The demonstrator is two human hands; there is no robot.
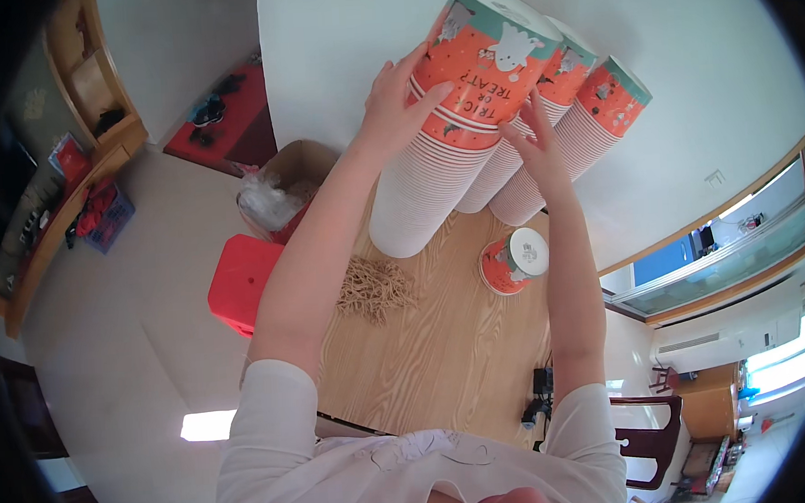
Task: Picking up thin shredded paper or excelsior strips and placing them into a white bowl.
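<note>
Both my arms reach up to the top of a tall stack of nested paper buckets (427, 196) standing on the wooden table. The uppermost paper bucket (479, 65) is orange and green with a printed white figure, its round white base facing up. My left hand (401, 101) is wrapped round its left side, fingers spread on the wall. On the opposite side, my right hand (533, 135) presses its fingers near the bucket's lower rim. Behind stand two more stacks, one topped by an orange bucket (609, 104). A single upturned bucket (515, 259) sits by my right forearm.
A heap of tan cords (373, 289) lies on the table (445, 359) beside my left forearm. Left of the table are a red stool (240, 283) and a cardboard box (305, 165) with clear plastic. Black adapters (539, 395) sit at the right edge, near a dark chair (654, 443).
</note>
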